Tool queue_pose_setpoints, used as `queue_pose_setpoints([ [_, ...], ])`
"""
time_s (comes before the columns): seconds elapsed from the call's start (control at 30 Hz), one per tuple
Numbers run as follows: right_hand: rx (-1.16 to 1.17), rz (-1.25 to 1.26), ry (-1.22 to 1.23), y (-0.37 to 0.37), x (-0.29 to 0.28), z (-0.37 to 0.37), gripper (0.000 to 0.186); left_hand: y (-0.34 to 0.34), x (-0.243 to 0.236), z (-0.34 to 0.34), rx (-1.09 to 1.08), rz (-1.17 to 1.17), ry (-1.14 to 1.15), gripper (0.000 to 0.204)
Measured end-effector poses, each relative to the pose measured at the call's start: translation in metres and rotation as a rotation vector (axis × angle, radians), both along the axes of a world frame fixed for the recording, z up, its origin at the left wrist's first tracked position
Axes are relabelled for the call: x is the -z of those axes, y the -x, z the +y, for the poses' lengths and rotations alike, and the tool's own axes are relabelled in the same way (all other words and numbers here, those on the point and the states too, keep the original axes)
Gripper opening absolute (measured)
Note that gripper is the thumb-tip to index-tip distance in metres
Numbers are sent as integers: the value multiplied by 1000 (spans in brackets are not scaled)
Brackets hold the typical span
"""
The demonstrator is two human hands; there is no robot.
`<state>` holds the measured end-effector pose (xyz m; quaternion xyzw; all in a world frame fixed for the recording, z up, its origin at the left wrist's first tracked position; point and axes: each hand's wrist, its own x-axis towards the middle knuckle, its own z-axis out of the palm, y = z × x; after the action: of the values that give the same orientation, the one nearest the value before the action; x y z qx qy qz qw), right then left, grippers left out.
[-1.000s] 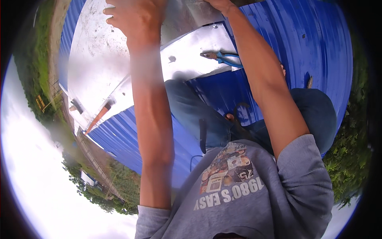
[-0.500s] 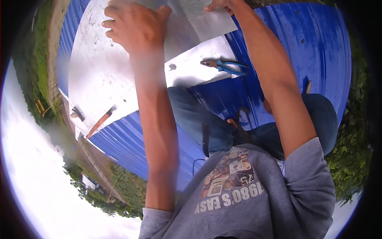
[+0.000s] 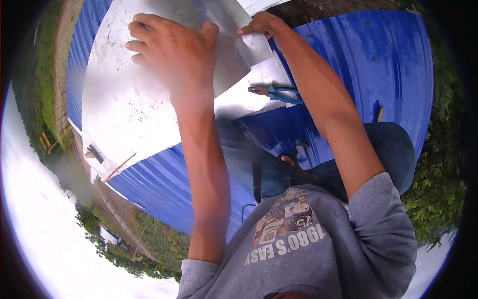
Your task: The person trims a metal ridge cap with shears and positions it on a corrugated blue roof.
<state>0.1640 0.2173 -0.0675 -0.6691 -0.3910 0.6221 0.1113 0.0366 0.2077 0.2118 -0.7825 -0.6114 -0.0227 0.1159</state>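
Observation:
My left hand (image 3: 174,47) lies with its fingers spread on a thin, shiny grey metal sheet (image 3: 224,60). That sheet rests over a larger whitish sheet (image 3: 129,109). My right hand (image 3: 264,25) grips the grey sheet's right edge between thumb and fingers; its underside fingers are partly hidden. A pair of blue-handled pliers (image 3: 276,93) lies on a pale strip just below the grey sheet, with the right forearm close to the handle ends.
Blue corrugated roofing (image 3: 378,65) spreads beneath everything. A thin reddish-brown strip (image 3: 119,167) and a small dark object (image 3: 94,153) lie at the white sheet's lower left corner. My bent legs (image 3: 383,144) are close below. Greenery (image 3: 438,189) borders the roofing.
My right hand has moved left and slightly down along with the grey sheet's right edge. The left hand sits a little lower in view. The reddish strip now looks much narrower.

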Motion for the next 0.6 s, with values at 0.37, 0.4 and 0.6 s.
queue_pose_setpoints([
  [0.37,78,220,90,-1,-4,-10,73,-6,-10,-3,-53,-28,80,102],
  [0.4,79,224,82,1,-2,-9,73,-6,-11,-3,-51,-24,72,102],
  [0.6,115,143,22,-11,6,-14,74,-4,-11,-4,-70,-37,129,103],
])
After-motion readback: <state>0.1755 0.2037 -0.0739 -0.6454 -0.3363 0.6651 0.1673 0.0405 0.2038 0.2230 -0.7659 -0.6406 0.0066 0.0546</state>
